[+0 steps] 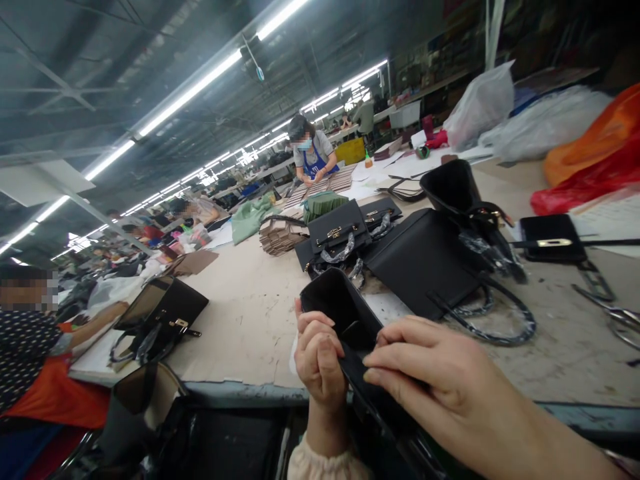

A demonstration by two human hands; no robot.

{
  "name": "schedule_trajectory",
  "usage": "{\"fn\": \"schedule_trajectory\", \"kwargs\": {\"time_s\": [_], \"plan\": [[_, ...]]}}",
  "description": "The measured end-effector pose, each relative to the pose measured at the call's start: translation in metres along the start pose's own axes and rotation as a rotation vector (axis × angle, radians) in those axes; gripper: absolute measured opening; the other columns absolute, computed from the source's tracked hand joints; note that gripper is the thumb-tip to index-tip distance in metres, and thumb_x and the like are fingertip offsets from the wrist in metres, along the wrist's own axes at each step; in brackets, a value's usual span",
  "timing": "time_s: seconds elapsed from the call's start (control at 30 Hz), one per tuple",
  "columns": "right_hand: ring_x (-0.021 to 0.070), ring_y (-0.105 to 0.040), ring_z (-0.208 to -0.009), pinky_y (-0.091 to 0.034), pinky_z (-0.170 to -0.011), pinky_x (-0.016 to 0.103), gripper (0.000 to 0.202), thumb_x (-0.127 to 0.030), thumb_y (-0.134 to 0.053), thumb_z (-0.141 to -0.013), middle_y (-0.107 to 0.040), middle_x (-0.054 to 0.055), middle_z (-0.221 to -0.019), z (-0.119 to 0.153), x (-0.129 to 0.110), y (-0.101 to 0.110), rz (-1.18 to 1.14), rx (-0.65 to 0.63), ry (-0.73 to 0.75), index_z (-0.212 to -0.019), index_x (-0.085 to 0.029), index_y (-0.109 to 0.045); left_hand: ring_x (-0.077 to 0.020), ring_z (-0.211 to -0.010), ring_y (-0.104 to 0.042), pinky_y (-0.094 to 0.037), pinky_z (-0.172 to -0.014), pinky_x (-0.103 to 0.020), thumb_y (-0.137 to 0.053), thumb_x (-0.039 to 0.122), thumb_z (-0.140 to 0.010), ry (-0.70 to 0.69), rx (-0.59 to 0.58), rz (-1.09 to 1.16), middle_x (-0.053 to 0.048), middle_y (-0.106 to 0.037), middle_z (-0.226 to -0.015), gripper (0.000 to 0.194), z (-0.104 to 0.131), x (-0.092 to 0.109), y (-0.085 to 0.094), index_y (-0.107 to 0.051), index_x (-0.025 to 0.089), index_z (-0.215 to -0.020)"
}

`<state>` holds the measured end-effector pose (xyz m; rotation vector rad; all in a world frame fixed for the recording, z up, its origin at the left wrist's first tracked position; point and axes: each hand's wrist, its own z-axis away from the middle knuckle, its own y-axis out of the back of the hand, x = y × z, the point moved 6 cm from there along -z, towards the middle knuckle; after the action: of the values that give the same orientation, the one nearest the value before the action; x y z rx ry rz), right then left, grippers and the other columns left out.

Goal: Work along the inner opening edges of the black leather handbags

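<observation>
An open black bag (373, 393) is tilted over the table's front edge, its dark inside showing. My left hand (320, 353) is wrapped round its left rim, fingers closed on it. My right hand (425, 367) pinches the rim on the right side, thumb and fingertips pressed together there. Just beyond lie several black bags; one small bag (337, 233) has a gold clasp and a plastic-wrapped handle, and a larger flat one (423, 260) lies beside it.
On the right are scissors (623, 320), a black piece with a gold clasp (553, 240) and red plastic (585, 183). Another black bag (173, 310) stands at the table's left. A person in a blue apron (315, 157) works across the table; another person (30, 333) is at far left.
</observation>
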<state>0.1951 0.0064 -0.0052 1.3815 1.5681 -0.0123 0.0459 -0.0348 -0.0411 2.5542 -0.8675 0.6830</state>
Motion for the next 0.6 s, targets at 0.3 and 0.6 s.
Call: {"fn": "schedule_trajectory", "kwargs": {"time_s": [0.3, 0.6], "plan": [[0.0106, -0.057, -0.071, -0.042, -0.065, 0.022, 0.016, -0.018, -0.060, -0.083, -0.062, -0.001, -0.077, -0.020, -0.003, -0.021, 0.051, -0.156, 0.009, -0.071, -0.022, -0.068, -0.0164, -0.076, -0.054, -0.028, -0.104, -0.055, -0.027, 0.024, -0.093, 0.033, 0.023, -0.006, 0.001, -0.048, -0.054, 0.045, 0.001, -0.002, 0.000, -0.042, 0.020, -0.050], [0.0132, -0.053, -0.072, -0.041, -0.067, 0.027, 0.020, -0.016, -0.055, -0.086, -0.059, -0.001, -0.076, -0.018, 0.000, -0.033, 0.045, -0.226, -0.079, -0.072, -0.024, -0.068, -0.0156, -0.075, -0.055, -0.026, -0.107, -0.055, -0.028, 0.023, -0.093, 0.050, 0.042, 0.044, 0.001, -0.048, -0.054, 0.046, 0.000, -0.002, 0.001, -0.042, 0.020, -0.049]]}}
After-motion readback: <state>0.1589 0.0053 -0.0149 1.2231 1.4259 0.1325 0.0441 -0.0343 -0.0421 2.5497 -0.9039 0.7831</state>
